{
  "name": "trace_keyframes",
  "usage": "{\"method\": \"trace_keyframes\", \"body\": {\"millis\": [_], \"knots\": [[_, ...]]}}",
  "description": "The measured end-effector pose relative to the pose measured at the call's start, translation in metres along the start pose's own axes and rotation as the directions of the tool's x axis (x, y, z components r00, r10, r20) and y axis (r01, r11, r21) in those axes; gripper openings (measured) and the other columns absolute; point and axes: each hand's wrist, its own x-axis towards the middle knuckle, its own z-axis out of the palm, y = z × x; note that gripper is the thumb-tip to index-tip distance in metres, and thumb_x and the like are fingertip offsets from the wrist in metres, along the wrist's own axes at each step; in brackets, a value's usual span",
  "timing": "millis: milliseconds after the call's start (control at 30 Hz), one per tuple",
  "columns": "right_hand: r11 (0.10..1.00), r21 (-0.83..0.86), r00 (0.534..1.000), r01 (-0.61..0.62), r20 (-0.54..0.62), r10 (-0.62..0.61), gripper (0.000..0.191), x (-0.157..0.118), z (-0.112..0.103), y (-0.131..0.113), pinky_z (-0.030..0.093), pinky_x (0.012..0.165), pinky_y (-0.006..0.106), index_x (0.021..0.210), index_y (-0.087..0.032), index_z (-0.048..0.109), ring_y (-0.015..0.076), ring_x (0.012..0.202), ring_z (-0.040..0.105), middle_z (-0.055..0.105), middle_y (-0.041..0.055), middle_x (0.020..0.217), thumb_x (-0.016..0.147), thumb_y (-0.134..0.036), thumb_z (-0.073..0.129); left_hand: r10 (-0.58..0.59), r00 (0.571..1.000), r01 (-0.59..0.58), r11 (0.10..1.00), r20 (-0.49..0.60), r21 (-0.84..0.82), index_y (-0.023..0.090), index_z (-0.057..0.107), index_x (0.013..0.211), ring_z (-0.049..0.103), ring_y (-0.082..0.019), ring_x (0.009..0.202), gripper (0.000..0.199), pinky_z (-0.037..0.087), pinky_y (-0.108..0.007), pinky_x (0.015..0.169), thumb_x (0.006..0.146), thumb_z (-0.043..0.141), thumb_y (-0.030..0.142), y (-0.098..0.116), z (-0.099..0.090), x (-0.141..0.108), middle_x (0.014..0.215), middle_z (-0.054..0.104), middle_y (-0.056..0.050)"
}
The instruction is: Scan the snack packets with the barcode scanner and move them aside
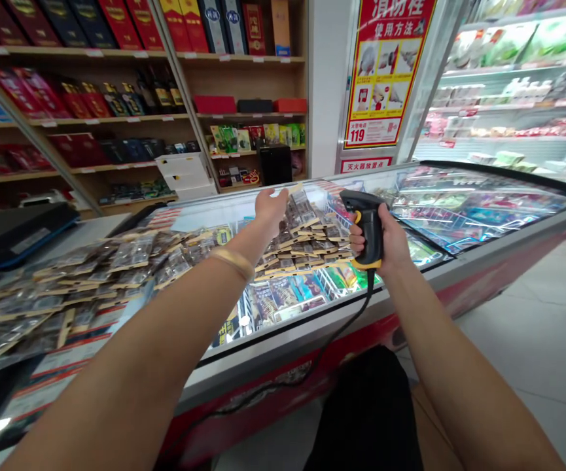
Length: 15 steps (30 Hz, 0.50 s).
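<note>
My right hand (393, 242) is wrapped around the handle of a black and yellow barcode scanner (371, 229); its head points left, over the packets, and its cable hangs from the handle. My left hand (269, 212), with a gold bangle on the wrist, is closed at the left edge of a clear packet with dark contents (301, 208). That packet is tilted up at the back of a stack of similar packets (307, 245), which lies on the glass top of a chest freezer (283, 330). The left fingertips are partly hidden.
Many more packets (130, 255) are spread across the left side. Wooden shelves (243, 59) with boxes and bottles stand behind. The scanner cable (322, 353) loops down the freezer's front. A lit refrigerated display (518, 98) is at the right.
</note>
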Motion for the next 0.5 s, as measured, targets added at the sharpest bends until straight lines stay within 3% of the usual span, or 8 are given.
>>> {"method": "trace_keyframes", "body": {"millis": [67, 133, 267, 400, 500], "knots": [[0.999, 0.021, 0.999, -0.034, -0.024, 0.034, 0.054, 0.008, -0.002, 0.005, 0.039, 0.037, 0.018, 0.091, -0.015, 0.061, 0.0089, 0.043, 0.044, 0.052, -0.0005, 0.059, 0.100, -0.061, 0.034, 0.084, 0.992, -0.107, 0.958, 0.099, 0.264, 0.017, 0.059, 0.129, 0.063, -0.027, 0.117, 0.056, 0.048, -0.035, 0.094, 0.079, 0.070, 0.038, -0.006, 0.004, -0.005, 0.129, 0.065, -0.015], [0.998, 0.032, 0.998, -0.056, -0.037, 0.057, 0.051, 0.015, -0.004, 0.011, 0.040, 0.037, 0.018, 0.091, -0.016, 0.061, 0.0090, 0.043, 0.045, 0.052, -0.0009, 0.058, 0.098, -0.062, 0.039, 0.146, 0.964, -0.235, 0.860, 0.224, 0.453, 0.019, 0.060, 0.131, 0.055, -0.029, 0.130, 0.059, 0.043, -0.035, 0.104, 0.079, 0.070, 0.043, -0.011, 0.006, -0.012, 0.144, 0.056, -0.015], [0.999, -0.001, 0.998, -0.052, -0.020, 0.051, 0.051, 0.028, -0.012, 0.020, 0.041, 0.039, 0.019, 0.092, -0.017, 0.060, 0.0090, 0.042, 0.045, 0.052, -0.0021, 0.057, 0.091, -0.067, 0.049, 0.116, 0.925, -0.329, 0.722, 0.362, 0.609, 0.024, 0.063, 0.125, 0.060, -0.027, 0.124, 0.047, 0.044, -0.035, 0.100, 0.087, 0.057, 0.050, -0.016, 0.011, -0.022, 0.134, 0.066, -0.009], [0.999, -0.019, 1.000, -0.027, -0.011, 0.027, 0.052, 0.037, -0.017, 0.022, 0.041, 0.039, 0.019, 0.091, -0.018, 0.059, 0.0091, 0.043, 0.047, 0.052, -0.0023, 0.058, 0.089, -0.069, 0.052, 0.081, 0.925, -0.337, 0.628, 0.371, 0.702, 0.024, 0.060, 0.129, 0.059, -0.031, 0.125, 0.049, 0.044, -0.042, 0.101, 0.094, 0.043, 0.053, -0.018, 0.017, -0.026, 0.134, 0.066, -0.011], [0.999, -0.033, 0.999, -0.025, -0.023, 0.024, 0.051, 0.037, -0.017, 0.021, 0.041, 0.039, 0.019, 0.089, -0.018, 0.059, 0.0091, 0.043, 0.047, 0.053, -0.0021, 0.058, 0.089, -0.069, 0.052, 0.122, 0.920, -0.365, 0.617, 0.374, 0.697, 0.022, 0.055, 0.137, 0.057, -0.033, 0.129, 0.055, 0.042, -0.047, 0.106, 0.095, 0.040, 0.055, -0.020, 0.019, -0.029, 0.137, 0.064, -0.015]]}}
